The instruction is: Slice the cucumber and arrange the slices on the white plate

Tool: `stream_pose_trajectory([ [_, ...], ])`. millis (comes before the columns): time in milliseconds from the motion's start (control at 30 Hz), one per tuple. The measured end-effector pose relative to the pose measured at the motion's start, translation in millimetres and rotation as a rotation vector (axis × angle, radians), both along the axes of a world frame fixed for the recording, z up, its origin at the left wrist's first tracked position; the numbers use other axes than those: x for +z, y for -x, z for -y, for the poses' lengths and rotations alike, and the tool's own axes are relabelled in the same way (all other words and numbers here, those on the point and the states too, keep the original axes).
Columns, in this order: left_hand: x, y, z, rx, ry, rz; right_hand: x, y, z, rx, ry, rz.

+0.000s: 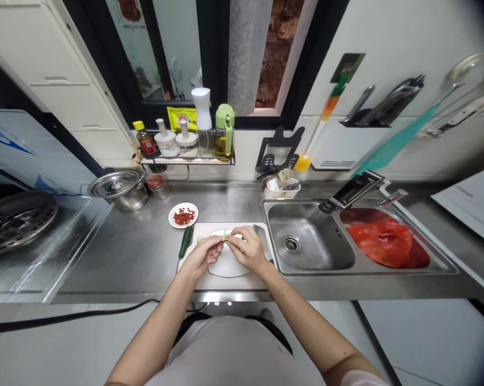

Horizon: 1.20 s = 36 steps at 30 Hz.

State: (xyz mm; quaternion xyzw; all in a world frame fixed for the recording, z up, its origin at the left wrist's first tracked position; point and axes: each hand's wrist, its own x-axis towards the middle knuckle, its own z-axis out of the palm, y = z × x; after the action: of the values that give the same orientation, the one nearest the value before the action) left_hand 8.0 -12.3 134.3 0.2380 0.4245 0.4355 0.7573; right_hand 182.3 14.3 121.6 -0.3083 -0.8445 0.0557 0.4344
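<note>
Both my hands meet over a white cutting board [193,268] on the steel counter. My left hand [204,254] and my right hand [247,249] are closed in pinches on a small pale green vegetable piece [226,235] held between their fingertips. Under them lies a white plate [228,266] on the board. A whole green cucumber or pepper [185,242] lies along the board's left edge. A knife blade [262,235] rests on the board's right side, just behind my right hand.
A small white dish of chopped red chilli [183,215] sits behind the board. A lidded steel pot [119,188] stands at left, a condiment rack [188,140] behind. The double sink [306,244] at right holds a red plastic bag [381,241]. A stove [16,217] is far left.
</note>
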Motion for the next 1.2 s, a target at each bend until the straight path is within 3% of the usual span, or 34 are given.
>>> stream_pose_trajectory([
  [233,2.0,2,0,-0.006,-0.088,-0.105,0.2,0,4,0.009,0.109,-0.01],
  [567,4.5,5,-1,-0.007,-0.179,-0.27,14.1,-1,2,0.128,0.265,0.002],
  [1200,1.4,-5,0,0.085,-0.188,-0.239,12.5,5,-7,0.25,0.624,-0.231],
])
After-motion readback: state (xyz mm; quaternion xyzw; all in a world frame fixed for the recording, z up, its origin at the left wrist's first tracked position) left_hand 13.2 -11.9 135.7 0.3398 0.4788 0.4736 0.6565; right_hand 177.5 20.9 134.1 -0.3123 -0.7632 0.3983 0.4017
